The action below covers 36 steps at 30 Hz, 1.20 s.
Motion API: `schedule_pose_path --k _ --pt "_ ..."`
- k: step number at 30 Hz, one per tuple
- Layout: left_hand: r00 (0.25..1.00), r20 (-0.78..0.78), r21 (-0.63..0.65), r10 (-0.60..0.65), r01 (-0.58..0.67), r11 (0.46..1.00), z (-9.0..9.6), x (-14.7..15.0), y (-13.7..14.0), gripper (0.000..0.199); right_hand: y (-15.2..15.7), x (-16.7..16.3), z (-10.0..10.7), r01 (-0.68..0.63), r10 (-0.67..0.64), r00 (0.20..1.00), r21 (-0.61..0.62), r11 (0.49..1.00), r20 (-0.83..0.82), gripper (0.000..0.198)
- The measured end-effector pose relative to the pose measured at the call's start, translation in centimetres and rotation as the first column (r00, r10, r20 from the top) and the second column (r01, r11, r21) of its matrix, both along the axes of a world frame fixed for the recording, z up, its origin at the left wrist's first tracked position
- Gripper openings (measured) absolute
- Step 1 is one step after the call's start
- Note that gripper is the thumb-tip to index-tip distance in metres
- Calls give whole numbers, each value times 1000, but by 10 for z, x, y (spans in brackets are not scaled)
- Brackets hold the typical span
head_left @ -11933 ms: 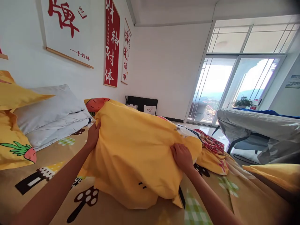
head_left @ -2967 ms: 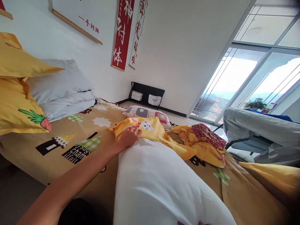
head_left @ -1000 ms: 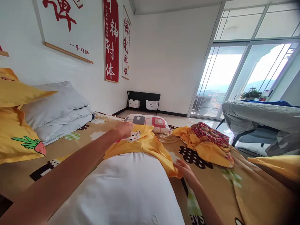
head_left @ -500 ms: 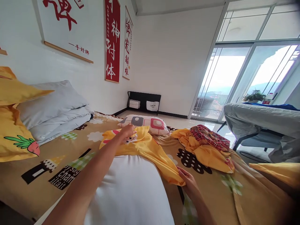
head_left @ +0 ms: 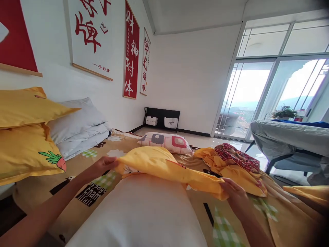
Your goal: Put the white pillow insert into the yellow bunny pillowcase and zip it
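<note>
A yellow pillowcase (head_left: 159,164) with a printed design is stretched sideways across the far end of a white pillow (head_left: 144,209). My left hand (head_left: 108,164) grips its left edge in closed fingers, and my right hand (head_left: 232,192) pinches the right corner. Most of the pillow lies bare toward me. Whether its far end sits inside the case or just under it, I cannot tell. Beneath everything is a brown patterned bedspread (head_left: 89,195).
Yellow pillows (head_left: 25,151) and pale grey pillows (head_left: 77,120) are stacked at the left wall. A patterned pillow (head_left: 166,142) lies beyond. To the right are crumpled yellow and red plaid fabrics (head_left: 236,157), a chair (head_left: 290,159) and a covered table (head_left: 290,132).
My left hand has moved left and nearer to the pillowcase's left edge. My right hand has risen to the right, and the pillowcase is now pulled wide and lifted between both.
</note>
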<state>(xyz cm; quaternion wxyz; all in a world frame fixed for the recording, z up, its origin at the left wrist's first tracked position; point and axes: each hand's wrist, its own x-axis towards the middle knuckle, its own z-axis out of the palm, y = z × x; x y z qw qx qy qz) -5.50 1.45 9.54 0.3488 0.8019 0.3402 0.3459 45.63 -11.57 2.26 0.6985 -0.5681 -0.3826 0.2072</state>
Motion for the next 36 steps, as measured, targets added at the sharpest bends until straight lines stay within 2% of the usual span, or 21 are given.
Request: schedule_pose_path --k 3,5,8,11,14,17,22,25,27,30,34,36 --pt "929 -333 -64 -160 147 987 -16 -18 -7 41 -13 -24 56 21 -23 993 14 1000 112 50" --pt "883 -430 -45 -188 188 981 -14 -15 -6 40 -19 -48 92 -24 13 979 56 998 204 46" --pt "888 -460 60 -9 41 997 -1 12 -5 55 -23 -86 134 -89 60 898 47 995 436 38" --pt "899 -423 125 114 -66 990 8 47 -8 57 -29 -110 155 -129 119 752 -32 991 648 34" --pt "971 -225 182 78 -36 983 9 64 -19 44 -40 -109 157 -198 241 621 -148 969 746 32" --pt "997 63 132 41 -49 990 5 47 -35 43 -53 -90 145 -225 384 579 -311 923 720 34" --pt "917 384 -10 106 -111 994 -2 -4 -56 37 -64 -54 114 -174 486 593 -488 856 642 45" --pt "798 561 -94 221 -204 974 2 -12 -56 38 -62 -35 100 -77 440 626 -511 856 644 43" --pt "703 661 -121 263 -246 962 12 -6 -53 39 -61 -24 97 -11 318 675 -422 907 666 42" --pt "625 745 -72 233 -272 960 35 10 -46 37 -60 -20 100 -44 164 781 -210 977 603 38" --pt "596 786 40 163 -312 949 65 38 -41 35 -51 -48 112 -49 44 958 12 999 283 40" --pt "583 796 70 160 -351 934 69 45 -44 36 -44 -64 117 -49 29 991 160 986 129 41"
